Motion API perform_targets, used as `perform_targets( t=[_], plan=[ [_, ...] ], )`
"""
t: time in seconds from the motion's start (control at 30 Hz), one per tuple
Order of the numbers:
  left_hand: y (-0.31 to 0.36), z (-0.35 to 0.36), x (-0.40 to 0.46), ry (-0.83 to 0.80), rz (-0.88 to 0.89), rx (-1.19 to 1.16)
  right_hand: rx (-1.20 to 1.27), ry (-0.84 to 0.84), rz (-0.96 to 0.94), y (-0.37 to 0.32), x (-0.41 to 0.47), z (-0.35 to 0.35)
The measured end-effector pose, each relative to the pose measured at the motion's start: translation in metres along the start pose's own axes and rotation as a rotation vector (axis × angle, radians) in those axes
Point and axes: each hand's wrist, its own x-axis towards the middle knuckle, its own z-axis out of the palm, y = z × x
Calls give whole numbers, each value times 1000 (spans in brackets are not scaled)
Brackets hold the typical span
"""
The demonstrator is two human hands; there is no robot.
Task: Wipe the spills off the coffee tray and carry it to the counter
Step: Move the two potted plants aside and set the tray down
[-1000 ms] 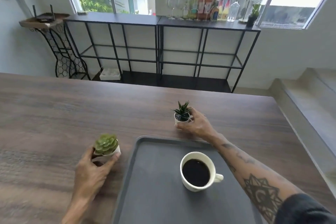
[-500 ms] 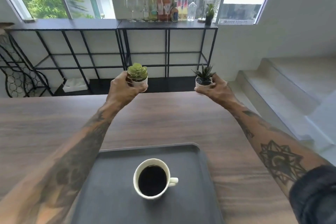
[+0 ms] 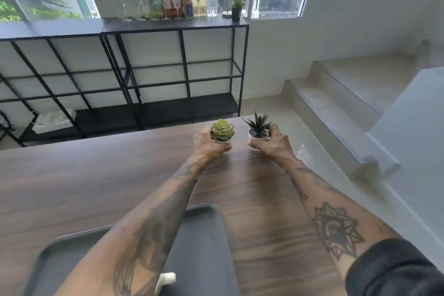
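The dark grey coffee tray (image 3: 204,243) lies on the wooden table (image 3: 72,180) close to me, partly under my left forearm. Of the white coffee cup only the handle (image 3: 167,279) shows beside that arm. My left hand (image 3: 206,149) grips a small white pot with a round light-green succulent (image 3: 222,130). My right hand (image 3: 270,143) grips a white pot with a spiky dark succulent (image 3: 258,127). Both pots are side by side near the table's far right corner, at or just above the tabletop.
Beyond the table stands a black metal shelf unit (image 3: 182,62) with bottles (image 3: 185,2), glasses and a potted plant (image 3: 236,6) on top. Beige steps (image 3: 336,103) rise at the right. The table's right edge runs close to my right forearm.
Both hands have carried the two pots from mid-air down and rightward to the table's far right corner, closer together. My view has swung right, so the tray and cup now sit at lower left.
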Motion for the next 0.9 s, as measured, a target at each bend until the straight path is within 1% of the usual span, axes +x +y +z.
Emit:
perform_targets(
  t=[0.07, 0.27, 0.33, 0.4, 0.47, 0.53, 0.57, 0.63, 0.67, 0.7, 0.77, 0.8, 0.83, 0.87, 0.9],
  plan=[
    [3, 19, 3, 10, -28, 42, -1, 5, 0, 10, 4, 2],
    [3, 46, 13, 29, -48, 49, -21, 20, -8, 26, 21, 8],
    [-2, 45, 13, -36, -49, 23, -3, -1, 0, 29, 19, 8],
    [-7, 32, 8, -115, -33, 0, 127, -7, 17, 36, 7, 5],
    [-7, 2, -4, -147, -9, 61, 259, 52, 72, 45, -19, 0],
    [-11, -50, -29, -126, 62, 132, 356, 148, 122, 54, -59, -2],
    [-16, -83, -47, -108, 102, 143, 386, 169, 135, 58, -82, -1],
    [-31, -155, -95, -38, 159, 130, 390, 143, 111, 60, -137, 4],
    [-44, -191, -126, 28, 168, 116, 344, 132, 61, 56, -168, 9],
    [-60, -223, -161, 116, 158, 115, 260, 141, -30, 49, -201, 15],
    [-106, -265, -232, 331, 70, 205, 60, 168, -314, 33, -261, 33],
    [-128, -269, -265, 400, 18, 265, -39, 149, -456, 28, -285, 43],
    [-148, -263, -293, 411, 6, 315, -144, 112, -579, 25, -306, 55],
    [-166, -250, -317, 369, 30, 361, -243, 69, -670, 23, -323, 66],
    [-179, -231, -335, 309, 71, 415, -326, 30, -715, 23, -333, 76]
  ],
)
